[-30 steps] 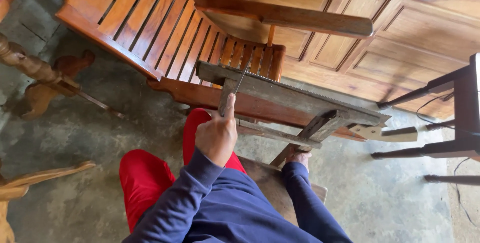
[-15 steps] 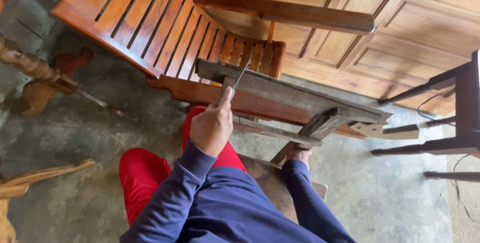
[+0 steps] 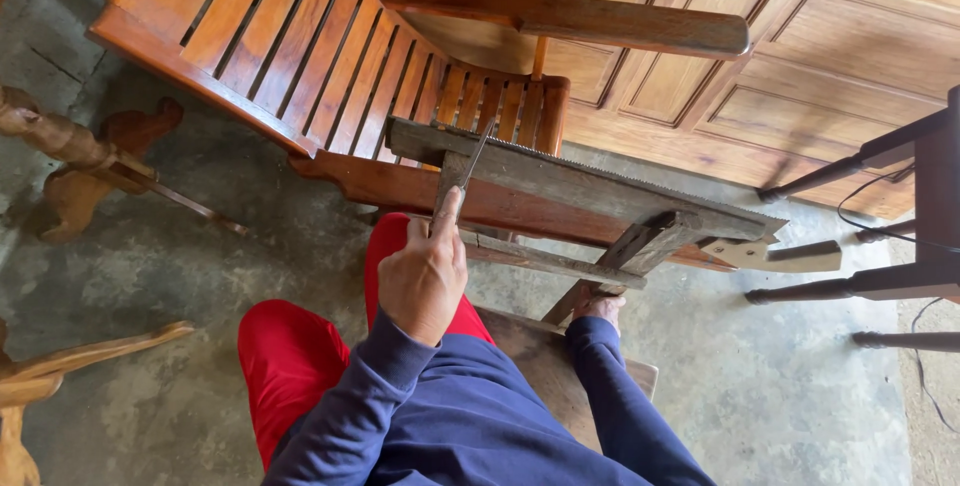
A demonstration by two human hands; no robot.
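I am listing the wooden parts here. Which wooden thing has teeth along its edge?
The frame saw by the left hand: its blade shows a toothed upper edge. The slatted chair and panelled door have none.

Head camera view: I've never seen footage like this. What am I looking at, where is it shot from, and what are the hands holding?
The camera sits on a person's head and looks down at their own arms in blue sleeves and red trousers. There is no machine. The left hand grips a thin metal file laid against the toothed edge of a wooden frame saw. The right hand holds the saw's frame from below. The person sits on a wooden stool on a concrete floor. Behind stand a slatted wooden chair and panelled doors.
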